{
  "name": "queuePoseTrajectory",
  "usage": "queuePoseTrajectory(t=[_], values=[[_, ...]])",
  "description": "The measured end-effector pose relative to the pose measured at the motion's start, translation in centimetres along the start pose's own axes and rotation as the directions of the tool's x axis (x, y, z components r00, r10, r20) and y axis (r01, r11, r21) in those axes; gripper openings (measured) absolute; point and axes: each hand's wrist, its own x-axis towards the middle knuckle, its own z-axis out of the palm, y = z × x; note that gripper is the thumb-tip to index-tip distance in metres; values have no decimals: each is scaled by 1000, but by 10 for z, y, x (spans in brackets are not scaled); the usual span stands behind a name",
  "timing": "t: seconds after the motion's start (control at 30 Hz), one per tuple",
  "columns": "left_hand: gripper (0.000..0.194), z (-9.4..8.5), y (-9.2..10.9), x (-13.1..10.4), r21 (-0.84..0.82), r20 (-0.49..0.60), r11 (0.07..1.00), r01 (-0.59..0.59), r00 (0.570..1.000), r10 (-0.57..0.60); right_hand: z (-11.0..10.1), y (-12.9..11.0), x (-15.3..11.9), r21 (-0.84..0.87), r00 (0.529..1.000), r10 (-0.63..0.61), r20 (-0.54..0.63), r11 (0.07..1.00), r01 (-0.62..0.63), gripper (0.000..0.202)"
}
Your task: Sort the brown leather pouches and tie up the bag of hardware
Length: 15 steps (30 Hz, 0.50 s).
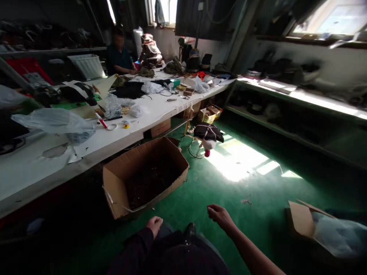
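Observation:
My left hand (155, 225) hangs low in front of my body with its fingers curled in, and nothing shows in it. It is nearest to a large open cardboard box (116, 194) on the floor, but apart from it. The inside of that box is dark, and what lies in it cannot be made out. My right hand (220, 216) is held out over the green floor (197, 191), its fingers bent closed and no object visible in them. Neither hand touches anything.
A long white worktable (155, 109) on the left holds plastic bags (54, 120), black material and small tools. A person (119, 57) sits at its far end. Ahead stands a stool (208, 131) with a dark cover. Another cardboard box (301, 219) is at right, below shelves (304, 95).

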Motion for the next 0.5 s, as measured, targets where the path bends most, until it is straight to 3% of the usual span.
queuePoseTrajectory(t=[0.13,0.23,0.33,0.5], values=[[27,-24,32,24,-69,-144,997,34,989,-43,0,-128,128,-169,972,-117,203,974,152,51],[27,-36,49,61,-92,-216,995,30,975,-49,20,-194,203,-250,952,-143,272,944,213,37],[15,-42,66,94,-125,-279,992,7,959,-42,44,-238,249,-270,941,-112,319,941,203,31],[21,-42,110,131,-229,-339,973,4,937,-84,68,-298,297,-327,913,-58,404,923,203,33]])
